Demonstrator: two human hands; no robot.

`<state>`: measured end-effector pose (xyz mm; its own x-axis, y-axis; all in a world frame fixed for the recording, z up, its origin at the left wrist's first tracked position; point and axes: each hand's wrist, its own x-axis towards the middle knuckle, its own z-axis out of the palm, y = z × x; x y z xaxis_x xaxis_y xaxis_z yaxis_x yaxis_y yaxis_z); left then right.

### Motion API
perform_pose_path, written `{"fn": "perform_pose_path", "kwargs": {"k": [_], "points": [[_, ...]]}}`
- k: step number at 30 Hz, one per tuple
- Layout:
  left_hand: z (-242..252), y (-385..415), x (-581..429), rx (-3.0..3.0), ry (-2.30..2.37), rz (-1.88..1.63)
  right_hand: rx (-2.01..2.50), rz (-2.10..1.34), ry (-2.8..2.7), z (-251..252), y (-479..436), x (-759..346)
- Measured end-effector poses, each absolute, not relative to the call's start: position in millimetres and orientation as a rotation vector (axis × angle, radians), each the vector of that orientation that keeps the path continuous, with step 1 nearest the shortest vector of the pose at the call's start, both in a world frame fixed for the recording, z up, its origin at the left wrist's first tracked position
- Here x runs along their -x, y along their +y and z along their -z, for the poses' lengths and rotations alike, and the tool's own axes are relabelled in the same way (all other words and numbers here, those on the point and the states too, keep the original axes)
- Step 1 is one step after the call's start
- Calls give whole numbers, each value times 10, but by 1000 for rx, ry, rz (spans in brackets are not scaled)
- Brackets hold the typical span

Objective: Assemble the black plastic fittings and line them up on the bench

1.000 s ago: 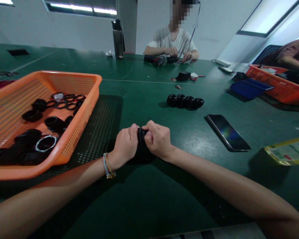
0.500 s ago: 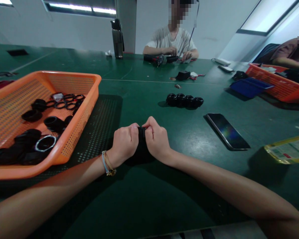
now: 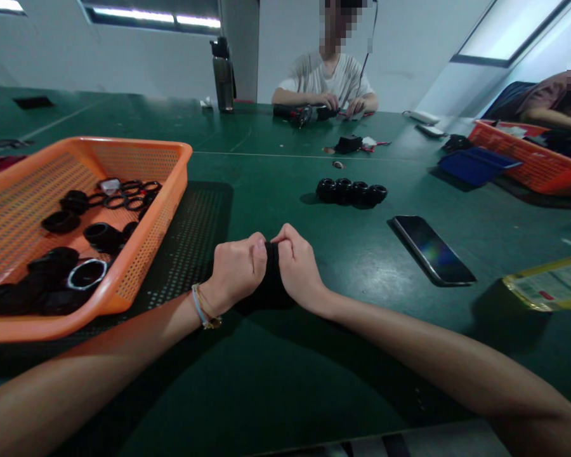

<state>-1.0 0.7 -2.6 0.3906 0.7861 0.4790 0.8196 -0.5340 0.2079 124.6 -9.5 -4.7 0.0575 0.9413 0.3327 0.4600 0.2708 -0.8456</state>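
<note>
My left hand (image 3: pixel 240 270) and my right hand (image 3: pixel 299 266) are closed knuckle to knuckle above the middle of the table, gripping a black part (image 3: pixel 271 249) from its two sides. Only a narrow dark strip of it shows between my fingers, so its kind is hidden. Beyond my hands, a short row of shiny black ring-shaped fittings (image 3: pixel 351 192) stands on the green table (image 3: pixel 285 393). On the left, an orange basket (image 3: pixel 143 270) holds loose black fittings (image 3: pixel 103 236) and several black rings (image 3: pixel 134 203).
A phone (image 3: pixel 432 249) lies to the right, with a yellow-edged package (image 3: pixel 549 285) beyond it. Farther back are a blue tray (image 3: pixel 478 166), another orange basket (image 3: pixel 533 158) and a bottle (image 3: pixel 223 76). Across the table a co-worker (image 3: pixel 326 82) handles small parts; another person sits far right.
My left hand has turned slightly at the wrist, and its thumb side has shifted a little. My right hand stays almost in place. Both hands still grip the black part.
</note>
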Motion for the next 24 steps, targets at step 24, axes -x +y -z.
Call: {"fn": "perform_pose_path", "kwargs": {"k": [24], "points": [[62,56,-58,2878,-1832,1497,887,316,-1962,129,64,-1436]]}}
